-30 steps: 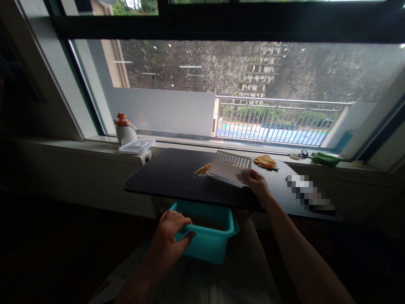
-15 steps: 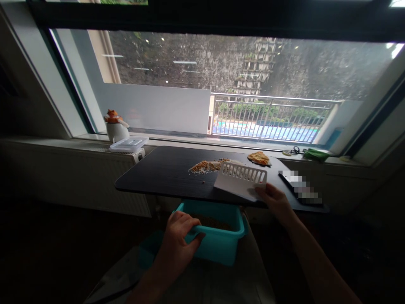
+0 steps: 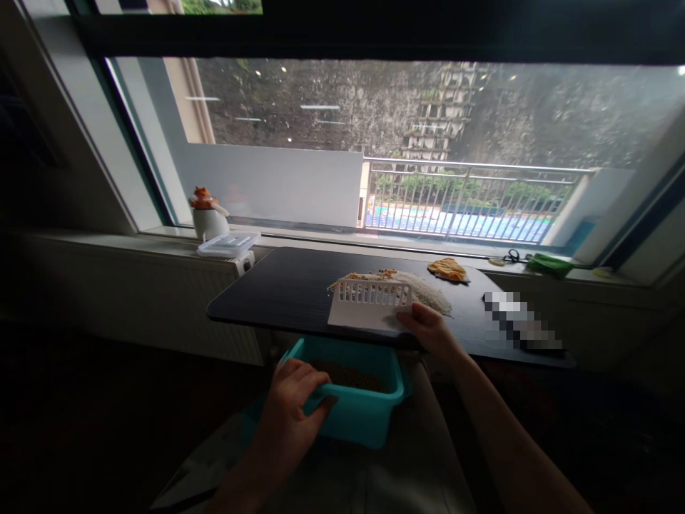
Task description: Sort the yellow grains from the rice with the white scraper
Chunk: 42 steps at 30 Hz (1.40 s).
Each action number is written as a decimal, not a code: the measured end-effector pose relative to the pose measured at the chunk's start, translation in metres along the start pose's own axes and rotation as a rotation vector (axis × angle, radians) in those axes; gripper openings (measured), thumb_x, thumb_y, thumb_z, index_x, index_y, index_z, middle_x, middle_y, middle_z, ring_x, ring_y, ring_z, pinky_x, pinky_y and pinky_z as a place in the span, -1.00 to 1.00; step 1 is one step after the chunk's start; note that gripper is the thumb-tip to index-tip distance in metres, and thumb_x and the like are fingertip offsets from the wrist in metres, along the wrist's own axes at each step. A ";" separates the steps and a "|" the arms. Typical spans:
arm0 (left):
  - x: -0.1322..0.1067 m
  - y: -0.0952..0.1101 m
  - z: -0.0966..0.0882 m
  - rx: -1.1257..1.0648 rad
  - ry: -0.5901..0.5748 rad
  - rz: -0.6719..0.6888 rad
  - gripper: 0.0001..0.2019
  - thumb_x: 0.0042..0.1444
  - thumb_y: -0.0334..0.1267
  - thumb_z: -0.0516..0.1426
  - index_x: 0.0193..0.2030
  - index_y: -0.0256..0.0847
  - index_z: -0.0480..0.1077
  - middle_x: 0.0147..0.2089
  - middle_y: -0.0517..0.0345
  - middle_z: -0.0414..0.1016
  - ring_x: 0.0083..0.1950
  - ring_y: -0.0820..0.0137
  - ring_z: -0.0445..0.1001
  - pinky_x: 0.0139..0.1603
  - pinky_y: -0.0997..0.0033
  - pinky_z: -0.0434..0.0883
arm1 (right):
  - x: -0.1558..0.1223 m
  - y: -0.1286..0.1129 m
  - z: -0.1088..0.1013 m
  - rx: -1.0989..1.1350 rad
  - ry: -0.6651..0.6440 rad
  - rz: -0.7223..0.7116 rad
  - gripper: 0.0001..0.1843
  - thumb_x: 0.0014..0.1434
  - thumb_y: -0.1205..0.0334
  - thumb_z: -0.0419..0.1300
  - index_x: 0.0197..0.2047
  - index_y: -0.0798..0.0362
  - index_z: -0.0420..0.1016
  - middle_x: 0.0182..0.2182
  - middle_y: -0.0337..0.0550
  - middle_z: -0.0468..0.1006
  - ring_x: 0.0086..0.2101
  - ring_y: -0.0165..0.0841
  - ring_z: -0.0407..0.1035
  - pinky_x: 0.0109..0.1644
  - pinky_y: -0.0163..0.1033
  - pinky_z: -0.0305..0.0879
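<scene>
Below the table's front edge, my left hand (image 3: 300, 400) grips the near rim of a teal plastic bin (image 3: 359, 414) with thumb and fingers. Brown grainy material (image 3: 353, 376) lies inside that bin. My right hand (image 3: 428, 328) pinches the right end of a white slotted plastic panel (image 3: 364, 314), which is tilted over the near part of the black table (image 3: 289, 285). Behind the panel spreads a heap of pale grains (image 3: 428, 291), with orange-brown kernels (image 3: 353, 277) at its left; the panel hides part of it.
A folded yellow cloth (image 3: 448, 270) lies at the table's back right, and a blurred dark flat object (image 3: 521, 321) at its right edge. The windowsill bears a green cloth (image 3: 549, 265) and scissors (image 3: 512, 255). A clear plastic box (image 3: 229, 244) and a white pot (image 3: 210, 223) stand left.
My right hand has moved left with the slotted panel, which now covers more of the kernels and reveals the pale grains. My left hand still holds the bin. The view has shifted slightly.
</scene>
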<state>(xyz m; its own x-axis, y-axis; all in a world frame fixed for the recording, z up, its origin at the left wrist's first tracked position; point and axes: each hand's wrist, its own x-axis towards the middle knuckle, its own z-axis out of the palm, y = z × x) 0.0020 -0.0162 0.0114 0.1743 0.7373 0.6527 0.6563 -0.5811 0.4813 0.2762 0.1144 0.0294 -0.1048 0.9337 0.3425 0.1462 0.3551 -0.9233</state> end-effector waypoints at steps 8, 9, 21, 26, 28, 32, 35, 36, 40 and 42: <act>-0.003 -0.004 -0.006 0.002 0.015 -0.004 -0.83 0.00 -0.46 0.25 -0.29 -0.13 0.44 -0.35 0.22 0.49 -0.23 0.25 0.41 -0.15 0.18 0.42 | 0.028 0.005 -0.019 0.083 0.301 -0.002 -0.46 -0.22 -0.19 0.41 -0.26 0.03 0.59 -0.35 -0.15 0.64 -0.33 -0.22 0.52 -0.15 -0.06 0.45; -0.002 -0.005 -0.005 0.000 0.020 0.003 -0.83 0.00 -0.46 0.25 -0.30 -0.13 0.43 -0.36 0.22 0.50 -0.23 0.25 0.41 -0.16 0.18 0.42 | 0.034 0.006 -0.019 0.062 0.301 0.000 -0.45 -0.21 -0.20 0.41 -0.26 0.04 0.59 -0.36 -0.15 0.63 -0.35 -0.22 0.52 -0.17 -0.07 0.45; 0.001 -0.004 -0.009 -0.003 0.011 -0.005 -0.87 0.03 -0.43 0.24 -0.31 -0.14 0.44 -0.38 0.22 0.50 -0.25 0.25 0.42 -0.17 0.17 0.41 | 0.047 0.011 -0.012 -0.011 0.234 0.027 -0.54 -0.14 -0.11 0.38 -0.27 0.05 0.58 -0.36 -0.14 0.64 -0.34 -0.22 0.50 -0.19 -0.11 0.42; 0.002 -0.004 -0.008 0.002 0.013 -0.004 -0.86 0.01 -0.45 0.24 -0.32 -0.14 0.44 -0.38 0.23 0.50 -0.25 0.25 0.42 -0.17 0.17 0.41 | 0.046 0.012 -0.012 0.006 0.222 0.018 -0.56 -0.10 -0.10 0.36 -0.23 0.04 0.58 -0.32 -0.14 0.64 -0.31 -0.22 0.51 -0.15 -0.10 0.43; 0.002 -0.004 -0.008 0.007 0.017 0.000 -0.86 0.01 -0.45 0.25 -0.32 -0.14 0.44 -0.39 0.24 0.50 -0.26 0.25 0.42 -0.18 0.18 0.41 | 0.046 0.013 -0.008 0.009 0.199 0.007 -0.58 -0.08 -0.09 0.35 -0.23 0.02 0.59 -0.31 -0.15 0.64 -0.29 -0.22 0.51 -0.14 -0.11 0.44; 0.003 -0.003 -0.008 0.012 0.024 0.004 -0.86 0.00 -0.45 0.25 -0.33 -0.13 0.44 -0.40 0.24 0.51 -0.27 0.26 0.42 -0.18 0.20 0.42 | 0.036 0.012 -0.002 0.025 0.139 0.006 -0.58 -0.10 -0.11 0.36 -0.26 0.02 0.60 -0.34 -0.15 0.65 -0.31 -0.22 0.52 -0.14 -0.12 0.45; 0.003 -0.003 -0.008 0.017 0.030 -0.001 -0.86 -0.01 -0.44 0.25 -0.33 -0.13 0.45 -0.40 0.23 0.50 -0.27 0.25 0.42 -0.19 0.20 0.43 | 0.021 0.009 -0.008 0.042 0.023 0.035 -0.56 -0.09 -0.10 0.38 -0.22 0.04 0.61 -0.30 -0.13 0.65 -0.29 -0.21 0.53 -0.14 -0.11 0.46; 0.003 -0.004 -0.008 0.019 0.026 -0.006 -0.87 -0.01 -0.43 0.25 -0.33 -0.13 0.45 -0.39 0.22 0.50 -0.26 0.25 0.43 -0.18 0.19 0.43 | 0.017 0.007 -0.012 0.055 -0.014 0.047 -0.56 -0.08 -0.08 0.38 -0.20 0.03 0.61 -0.27 -0.12 0.66 -0.27 -0.21 0.53 -0.12 -0.10 0.46; 0.002 -0.005 -0.006 0.024 0.004 -0.022 -0.90 0.01 -0.39 0.25 -0.32 -0.14 0.46 -0.38 0.18 0.51 -0.22 0.23 0.43 -0.16 0.17 0.44 | 0.016 0.000 -0.021 0.127 0.073 0.027 -0.52 -0.12 -0.08 0.41 -0.17 0.01 0.61 -0.24 -0.14 0.66 -0.25 -0.22 0.53 -0.09 -0.10 0.44; 0.002 -0.005 -0.006 0.023 0.007 -0.024 -0.90 0.02 -0.39 0.23 -0.31 -0.14 0.46 -0.37 0.18 0.51 -0.22 0.23 0.43 -0.17 0.17 0.45 | 0.026 -0.003 -0.020 0.113 0.185 0.003 -0.51 -0.15 -0.10 0.41 -0.19 0.02 0.60 -0.27 -0.14 0.66 -0.27 -0.23 0.52 -0.10 -0.11 0.43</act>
<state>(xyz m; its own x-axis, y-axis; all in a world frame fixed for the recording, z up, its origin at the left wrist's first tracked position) -0.0055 -0.0139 0.0139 0.1532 0.7482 0.6456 0.6771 -0.5553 0.4829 0.2927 0.1381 0.0444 0.0792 0.9312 0.3559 0.0337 0.3543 -0.9345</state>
